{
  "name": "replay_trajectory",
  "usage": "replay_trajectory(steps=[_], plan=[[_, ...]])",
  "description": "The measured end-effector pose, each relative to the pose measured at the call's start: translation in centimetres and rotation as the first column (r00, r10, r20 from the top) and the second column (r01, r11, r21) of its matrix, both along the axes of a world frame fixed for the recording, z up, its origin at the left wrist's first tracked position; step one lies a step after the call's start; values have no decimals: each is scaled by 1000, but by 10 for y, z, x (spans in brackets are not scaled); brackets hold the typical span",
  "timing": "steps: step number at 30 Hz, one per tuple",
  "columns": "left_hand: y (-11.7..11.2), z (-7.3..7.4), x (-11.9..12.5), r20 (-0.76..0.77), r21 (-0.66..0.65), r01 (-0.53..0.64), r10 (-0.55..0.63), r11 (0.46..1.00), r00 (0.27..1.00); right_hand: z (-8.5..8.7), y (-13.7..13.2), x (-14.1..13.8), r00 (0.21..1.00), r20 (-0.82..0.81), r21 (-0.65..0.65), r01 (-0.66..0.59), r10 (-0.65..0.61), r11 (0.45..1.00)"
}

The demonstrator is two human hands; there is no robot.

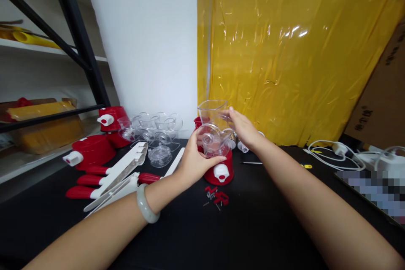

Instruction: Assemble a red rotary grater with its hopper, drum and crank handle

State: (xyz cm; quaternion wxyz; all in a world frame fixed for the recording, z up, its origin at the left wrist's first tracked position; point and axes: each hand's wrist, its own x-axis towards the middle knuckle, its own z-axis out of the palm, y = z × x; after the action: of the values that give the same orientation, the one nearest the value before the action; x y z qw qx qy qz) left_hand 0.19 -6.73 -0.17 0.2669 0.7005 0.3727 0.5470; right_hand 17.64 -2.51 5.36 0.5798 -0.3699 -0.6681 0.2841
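Observation:
A red base (220, 171) with a white knob stands on the black table (221, 236). On top of it sits a clear plastic housing with a funnel top (212, 124). My left hand (193, 161) wraps round the housing's lower left side and the base. My right hand (242, 128) holds the funnel's upper right side, fingers curled on it. A pale bangle (146, 204) circles my left wrist. Small red clips and screws (216, 197) lie just in front of the base.
Left of the base lie more red bases (91, 152), white and red handles (120, 173) and several clear housings (155, 128). White cables (341, 152) lie at right. A cardboard box (382, 93), a yellow curtain (291, 50) and a shelf rack (47, 114) surround the table.

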Motion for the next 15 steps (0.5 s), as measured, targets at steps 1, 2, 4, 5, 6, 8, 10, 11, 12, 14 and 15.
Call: replay_trajectory(steps=[1,2,4,5,6,8,10,11,12,14,15], plan=[[0,0,0,6,15,6,-6,1000,1000,2,-3,-2,1000,-13,33,11,-11,999],[0,0,1,12,28,14,-14,1000,1000,4,-6,-4,999,-25,67,22,-21,997],[0,-1,1,17,41,30,-31,999,999,7,-12,-7,999,-35,125,31,-27,992],[0,-1,1,16,39,35,-35,999,999,8,-14,-9,999,-33,143,23,-19,990],[-1,-1,1,13,37,36,-37,999,999,9,-15,-10,1000,-29,154,14,-10,988],[-2,-2,2,4,33,37,-37,999,999,8,-18,-12,1000,-14,166,9,-7,986],[-4,-2,2,-5,23,37,-37,999,999,8,-20,-13,1000,7,171,23,-25,985],[-4,-3,2,-12,18,34,-34,999,999,8,-20,-13,999,17,174,36,-39,984],[-5,-3,2,-22,17,27,-27,999,999,8,-21,-13,998,26,178,47,-53,983],[-5,-5,2,-46,28,9,-8,1000,999,8,-21,-13,997,26,183,60,-66,981],[-5,-5,2,-58,36,4,-2,999,998,8,-20,-13,998,18,182,62,-67,981]])
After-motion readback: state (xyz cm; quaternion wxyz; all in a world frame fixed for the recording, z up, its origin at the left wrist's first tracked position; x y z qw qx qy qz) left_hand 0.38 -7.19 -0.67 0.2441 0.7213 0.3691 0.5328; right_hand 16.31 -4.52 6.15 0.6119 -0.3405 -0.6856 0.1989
